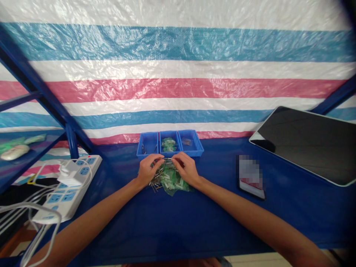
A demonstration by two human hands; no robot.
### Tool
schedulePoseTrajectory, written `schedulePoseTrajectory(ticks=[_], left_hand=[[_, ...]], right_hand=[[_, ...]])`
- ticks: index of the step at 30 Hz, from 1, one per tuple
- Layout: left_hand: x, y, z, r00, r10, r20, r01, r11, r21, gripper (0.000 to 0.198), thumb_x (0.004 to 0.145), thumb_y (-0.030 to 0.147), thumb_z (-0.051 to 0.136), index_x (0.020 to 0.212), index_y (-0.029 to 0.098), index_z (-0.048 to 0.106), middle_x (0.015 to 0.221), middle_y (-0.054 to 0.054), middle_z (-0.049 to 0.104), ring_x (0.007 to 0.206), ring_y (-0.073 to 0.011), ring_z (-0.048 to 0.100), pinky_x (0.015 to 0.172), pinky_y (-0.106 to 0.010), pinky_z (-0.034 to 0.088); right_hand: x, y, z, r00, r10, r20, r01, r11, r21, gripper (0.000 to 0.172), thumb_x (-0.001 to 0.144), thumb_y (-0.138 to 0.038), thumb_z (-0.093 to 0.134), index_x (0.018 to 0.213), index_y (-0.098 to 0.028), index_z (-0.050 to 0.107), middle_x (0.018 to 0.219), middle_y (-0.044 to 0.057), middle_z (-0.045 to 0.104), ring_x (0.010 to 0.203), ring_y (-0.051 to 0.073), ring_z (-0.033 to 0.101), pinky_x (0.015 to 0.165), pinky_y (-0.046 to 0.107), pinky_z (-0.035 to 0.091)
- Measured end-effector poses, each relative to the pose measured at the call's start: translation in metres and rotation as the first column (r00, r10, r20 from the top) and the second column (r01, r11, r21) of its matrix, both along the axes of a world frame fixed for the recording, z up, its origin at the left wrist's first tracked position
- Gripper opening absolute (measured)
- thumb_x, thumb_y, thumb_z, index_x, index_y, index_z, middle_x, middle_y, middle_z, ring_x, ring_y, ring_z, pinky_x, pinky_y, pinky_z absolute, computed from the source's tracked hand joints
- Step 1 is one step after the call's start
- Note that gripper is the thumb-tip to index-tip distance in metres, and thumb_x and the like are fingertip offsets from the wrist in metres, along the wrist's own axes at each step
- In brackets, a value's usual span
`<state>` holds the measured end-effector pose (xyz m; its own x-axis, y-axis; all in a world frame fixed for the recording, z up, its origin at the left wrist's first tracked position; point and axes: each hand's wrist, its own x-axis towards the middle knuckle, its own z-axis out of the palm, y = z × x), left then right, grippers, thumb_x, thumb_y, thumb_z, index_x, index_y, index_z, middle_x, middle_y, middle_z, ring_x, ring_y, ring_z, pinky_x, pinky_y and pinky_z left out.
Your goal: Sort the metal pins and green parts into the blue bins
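My left hand [150, 170] and my right hand [187, 168] face each other over the middle of the blue table, fingertips pinched. Between them they hold a thin metal rod [167, 158] level by its two ends; its exact kind is too small to make out. Beneath the hands lies a crumpled green plastic bag [170, 181] with small pale pieces in or on it. A loose heap of thin metal rods [156, 182] spreads beside the bag, partly under my left hand.
Behind my hands stand three joined blue bins: the left bin [148, 142] holds a few thin pieces, the middle one green plastic [168, 144], the right one small items [187, 142]. A power strip [66, 193] with cables lies left; a phone [251, 178] and large dark-screened tablet [308, 144] right.
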<state>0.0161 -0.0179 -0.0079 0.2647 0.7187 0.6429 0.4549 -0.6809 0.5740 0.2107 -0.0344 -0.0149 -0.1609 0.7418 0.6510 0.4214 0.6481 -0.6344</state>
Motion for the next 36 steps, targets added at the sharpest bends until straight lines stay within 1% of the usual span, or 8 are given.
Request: schedulePoseTrajectory(ticks=[3,6,9,13,18,25,31,36], left_hand=[[0.0001,0.0004,-0.0006,1.000,0.007,0.001,-0.007,1.000,0.003,0.015,0.087,0.028,0.056,0.089,0.018,0.066,0.087,-0.003,0.068,0.078,-0.0131,0.063,0.073,-0.024,0.049],[0.0002,0.0000,-0.0004,1.000,0.007,0.005,-0.007,1.000,0.003,0.015,0.088,0.029,0.055,0.088,0.018,0.065,0.085,-0.003,0.068,0.077,-0.0128,0.062,0.073,-0.024,0.049],[0.0001,-0.0004,0.0000,1.000,0.016,0.011,-0.016,1.000,0.013,0.015,0.088,0.029,0.055,0.087,0.017,0.065,0.084,-0.003,0.067,0.075,-0.0126,0.061,0.071,-0.024,0.048],[0.0002,-0.0009,0.0015,1.000,0.019,-0.001,-0.019,1.000,0.021,0.015,0.087,0.029,0.056,0.085,0.017,0.065,0.081,-0.002,0.067,0.072,-0.0123,0.061,0.070,-0.024,0.047],[0.0009,-0.0021,0.0043,1.000,0.014,-0.003,-0.014,0.999,0.041,0.017,0.088,0.029,0.055,0.083,0.017,0.065,0.078,-0.003,0.066,0.069,-0.0123,0.059,0.070,-0.024,0.047],[0.0002,-0.0031,0.0036,1.000,0.021,-0.011,-0.021,0.999,0.031,0.018,0.088,0.029,0.054,0.080,0.016,0.065,0.075,-0.002,0.065,0.067,-0.0112,0.057,0.070,-0.023,0.046],[-0.0016,-0.0020,0.0018,0.999,0.023,-0.043,-0.022,0.999,0.029,0.020,0.088,0.030,0.054,0.077,0.016,0.064,0.071,-0.001,0.063,0.064,-0.0112,0.056,0.067,-0.023,0.045],[-0.0015,-0.0016,0.0018,0.999,0.018,-0.040,-0.016,0.999,0.039,0.021,0.089,0.030,0.052,0.078,0.016,0.064,0.072,-0.002,0.064,0.065,-0.0113,0.057,0.068,-0.023,0.045]], right_hand=[[-0.0002,-0.0002,-0.0001,1.000,0.006,-0.005,-0.006,1.000,-0.006,0.018,0.092,-0.030,0.047,0.088,-0.018,0.061,0.077,0.003,0.058,0.067,0.014,0.051,0.065,0.027,0.042],[-0.0004,0.0004,-0.0019,1.000,0.002,-0.031,-0.003,1.000,-0.025,0.018,0.091,-0.031,0.049,0.100,-0.019,0.059,0.077,0.002,0.057,0.061,0.013,0.049,0.061,0.027,0.043],[-0.0006,0.0018,-0.0048,0.999,0.013,-0.045,-0.014,0.999,-0.035,0.022,0.090,-0.032,0.052,0.108,-0.020,0.056,0.076,0.001,0.055,0.057,0.012,0.047,0.058,0.026,0.042],[-0.0003,0.0033,-0.0078,0.999,0.026,-0.019,-0.026,0.999,-0.020,0.019,0.090,-0.031,0.051,0.105,-0.020,0.056,0.076,0.001,0.054,0.058,0.012,0.047,0.058,0.026,0.042],[-0.0005,0.0037,-0.0081,1.000,0.018,0.003,-0.018,1.000,0.001,0.016,0.091,-0.030,0.049,0.099,-0.020,0.059,0.077,0.002,0.056,0.065,0.014,0.051,0.064,0.027,0.043],[-0.0011,0.0020,-0.0032,1.000,0.017,0.013,-0.017,1.000,0.008,0.019,0.092,-0.032,0.047,0.094,-0.019,0.061,0.076,0.003,0.058,0.066,0.014,0.052,0.065,0.026,0.043],[-0.0007,0.0016,-0.0028,1.000,0.017,0.018,-0.017,1.000,0.019,0.020,0.093,-0.032,0.046,0.090,-0.018,0.061,0.076,0.003,0.058,0.066,0.014,0.051,0.065,0.027,0.043],[-0.0004,0.0007,-0.0007,0.999,0.031,0.025,-0.032,0.999,0.040,0.019,0.093,-0.031,0.046,0.089,-0.018,0.060,0.077,0.004,0.059,0.069,0.015,0.053,0.066,0.028,0.044]])
